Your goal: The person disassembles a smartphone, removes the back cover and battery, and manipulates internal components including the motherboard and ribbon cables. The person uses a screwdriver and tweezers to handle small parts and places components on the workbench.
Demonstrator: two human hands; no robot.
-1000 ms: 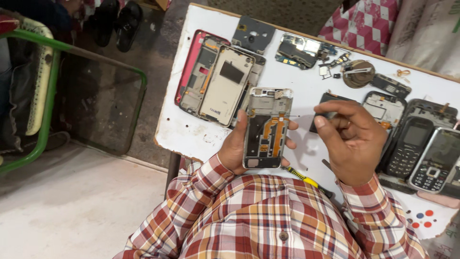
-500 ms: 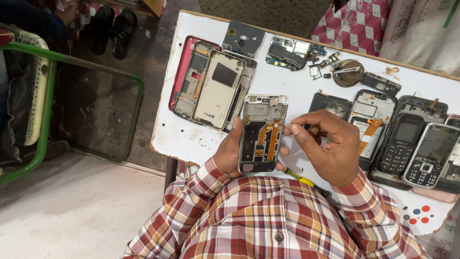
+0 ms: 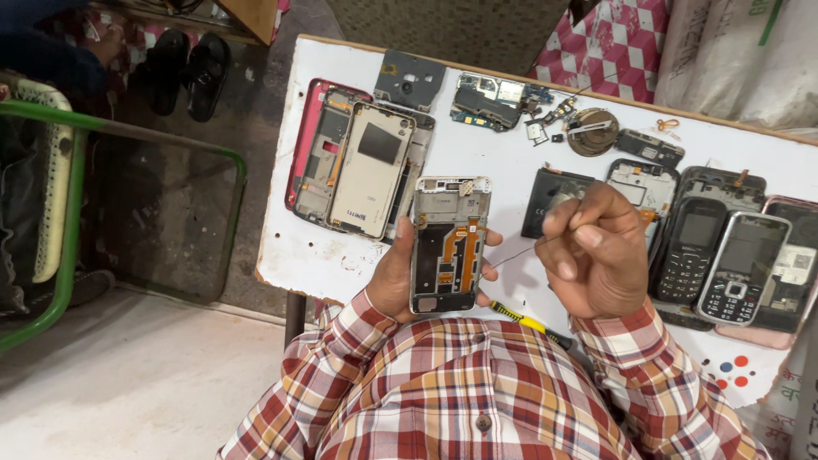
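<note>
Pinched in the right hand (image 3: 596, 255), a thin wire (image 3: 520, 253) points left toward the opened phone (image 3: 449, 244), which the left hand (image 3: 400, 277) clasps upright, long axis toward the board's (image 3: 341, 255) far edge.

There is just one camera, and it sits on the person's head. It looks almost straight down, over the checked shirt and onto a white table (image 3: 358, 255) close below. The left hand (image 3: 400, 277) and right hand (image 3: 596, 255) show near the middle, quite near the camera. The table fills the right and top of the view, a bit tilted. The floor and a green metal frame (image 3: 68, 255) show on the left.
</note>
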